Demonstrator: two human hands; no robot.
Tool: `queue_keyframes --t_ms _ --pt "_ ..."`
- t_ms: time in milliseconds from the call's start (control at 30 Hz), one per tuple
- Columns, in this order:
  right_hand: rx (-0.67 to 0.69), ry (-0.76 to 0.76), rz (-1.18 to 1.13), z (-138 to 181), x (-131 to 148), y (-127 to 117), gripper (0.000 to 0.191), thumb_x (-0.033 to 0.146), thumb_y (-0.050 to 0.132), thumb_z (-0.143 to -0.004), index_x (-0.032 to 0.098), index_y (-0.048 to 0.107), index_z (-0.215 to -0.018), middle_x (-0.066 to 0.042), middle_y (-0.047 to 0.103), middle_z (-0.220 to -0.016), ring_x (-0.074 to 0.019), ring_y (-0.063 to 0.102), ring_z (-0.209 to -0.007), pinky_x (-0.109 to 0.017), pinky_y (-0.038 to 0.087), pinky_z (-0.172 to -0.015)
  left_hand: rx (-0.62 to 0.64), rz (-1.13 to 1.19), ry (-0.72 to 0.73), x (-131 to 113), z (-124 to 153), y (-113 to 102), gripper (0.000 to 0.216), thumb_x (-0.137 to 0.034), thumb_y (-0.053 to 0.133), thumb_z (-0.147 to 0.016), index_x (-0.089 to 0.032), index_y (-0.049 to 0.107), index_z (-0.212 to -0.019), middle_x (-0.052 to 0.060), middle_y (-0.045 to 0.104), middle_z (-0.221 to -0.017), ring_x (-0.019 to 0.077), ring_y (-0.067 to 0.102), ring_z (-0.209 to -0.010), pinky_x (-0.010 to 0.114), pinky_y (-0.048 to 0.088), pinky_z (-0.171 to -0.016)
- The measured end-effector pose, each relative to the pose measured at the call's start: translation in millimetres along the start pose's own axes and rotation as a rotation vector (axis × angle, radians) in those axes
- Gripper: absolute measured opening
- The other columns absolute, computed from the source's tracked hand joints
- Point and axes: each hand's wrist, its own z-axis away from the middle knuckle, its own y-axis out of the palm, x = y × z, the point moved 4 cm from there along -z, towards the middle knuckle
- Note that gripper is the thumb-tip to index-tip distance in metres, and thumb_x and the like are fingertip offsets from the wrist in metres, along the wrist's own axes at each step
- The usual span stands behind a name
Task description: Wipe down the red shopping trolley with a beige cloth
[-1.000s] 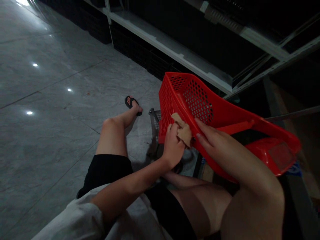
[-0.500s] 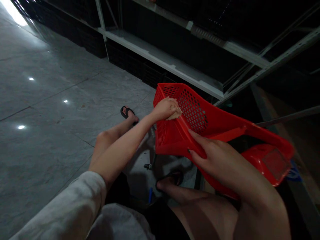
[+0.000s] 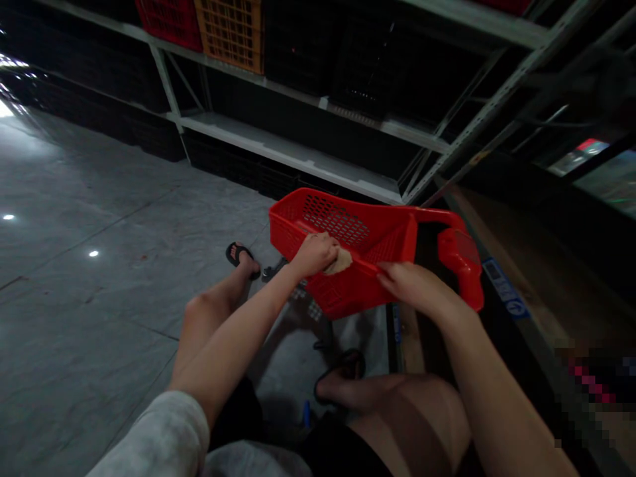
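A red plastic shopping basket (image 3: 348,291) with perforated walls is held up in front of me over my legs. My left hand (image 3: 316,253) is closed on a beige cloth (image 3: 340,262) and presses it against the basket's near rim. My right hand (image 3: 412,289) grips the basket's near wall from outside, fingers wrapped along the edge. The basket's red handle end (image 3: 460,265) points right. I sit on the floor with bare legs stretched out and black sandals on my feet.
White metal shelving (image 3: 293,152) runs across the back, with a red crate (image 3: 171,20) and an orange crate (image 3: 233,30) on an upper shelf. Grey tiled floor (image 3: 84,265) spreads to the left. A small metal frame (image 3: 303,298) stands under the basket. A dark rack (image 3: 521,265) is at right.
The basket has tilted flatter and moved up and away from me. My left hand with the cloth went from the lower wall up to the rim. The view has lifted toward the shelves.
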Motion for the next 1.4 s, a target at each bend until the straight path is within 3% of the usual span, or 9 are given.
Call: queue_keyframes --t_ms 133,233,333,467,733,867,1133,1267,1400 --pt "-0.175 0.161 0.178 -22 15 27 0.054 0.041 0.029 -0.109 0.014 0.076 -0.110 -0.020 0.080 -0.103 -0.0303 0.078 -0.096 -0.034 0.052 -0.076 0.107 -0.217 0.111 -38 17 10 0.049 -0.055 0.053 -0.100 -0.012 0.065 -0.121 0.016 0.067 -0.114 0.0287 0.065 -0.109 0.039 0.049 -0.094" --pt "-0.327 0.275 0.213 -28 3 38 0.068 0.048 0.025 -0.109 0.011 0.080 -0.095 -0.022 0.080 -0.092 -0.0301 0.078 -0.089 -0.036 0.048 -0.077 0.173 -0.282 0.183 -59 17 15 0.045 -0.051 0.057 -0.100 -0.011 0.064 -0.119 0.017 0.067 -0.113 0.0297 0.068 -0.106 0.038 0.050 -0.089" --pt "-0.396 0.344 0.224 -28 -22 43 0.063 0.039 0.030 -0.108 0.008 0.082 -0.093 -0.023 0.079 -0.089 -0.0292 0.077 -0.087 -0.037 0.044 -0.079 0.192 -0.287 0.212 -64 18 15 0.041 -0.045 0.058 -0.100 -0.010 0.064 -0.122 0.018 0.069 -0.115 0.0302 0.069 -0.107 0.040 0.048 -0.092" --pt "-0.410 0.352 0.226 -32 -45 45 0.054 0.030 0.035 -0.104 0.008 0.083 -0.095 -0.021 0.080 -0.089 -0.0265 0.075 -0.084 -0.037 0.040 -0.081 0.223 -0.339 0.176 -40 41 3 0.037 -0.040 0.053 -0.102 -0.012 0.065 -0.123 0.018 0.070 -0.115 0.0297 0.070 -0.103 0.044 0.045 -0.097" --pt "-0.504 0.322 0.192 -44 -50 47 0.058 0.032 0.032 -0.105 0.007 0.083 -0.095 -0.021 0.079 -0.086 -0.0253 0.072 -0.084 -0.040 0.035 -0.085 0.292 -0.480 0.032 32 101 -55 0.030 -0.036 0.051 -0.102 -0.016 0.068 -0.117 0.015 0.073 -0.114 0.0296 0.069 -0.110 0.047 0.040 -0.110" --pt "-0.545 0.249 0.153 -50 -51 50 0.063 0.036 0.029 -0.108 0.009 0.082 -0.091 -0.019 0.079 -0.085 -0.0253 0.070 -0.084 -0.041 0.032 -0.083 0.319 -0.538 -0.030 30 80 -50 0.031 -0.036 0.052 -0.102 -0.013 0.067 -0.116 0.017 0.072 -0.115 0.0307 0.069 -0.109 0.045 0.045 -0.106" --pt "-0.641 0.154 0.102 -81 -64 48 0.057 0.030 0.033 -0.107 0.012 0.081 -0.084 -0.015 0.080 -0.084 -0.0225 0.064 -0.079 -0.041 0.029 -0.082 0.377 -0.438 0.114 -2 -18 -4 0.028 -0.020 0.042 -0.103 -0.011 0.068 -0.108 0.015 0.073 -0.106 0.0262 0.072 -0.098 0.033 0.051 -0.081" --pt "-0.734 0.192 0.040 -92 -71 51 0.053 0.031 0.036 -0.106 0.015 0.080 -0.080 -0.012 0.079 -0.082 -0.0226 0.060 -0.083 -0.040 0.028 -0.082 0.312 -0.331 0.065 12 -35 3 0.033 -0.040 0.045 -0.106 -0.018 0.070 -0.110 0.010 0.075 -0.108 0.0251 0.072 -0.100 0.029 0.050 -0.078" --pt "-0.873 0.203 -0.002 -91 -70 57 0.039 0.030 0.045 -0.104 0.020 0.074 -0.080 -0.007 0.078 -0.086 -0.0227 0.057 -0.090 -0.040 0.029 -0.090 0.157 -0.364 -0.109 29 -28 -4 0.045 -0.061 0.048 -0.101 -0.023 0.068 -0.114 0.008 0.077 -0.109 0.0259 0.073 -0.097 0.029 0.049 -0.073"
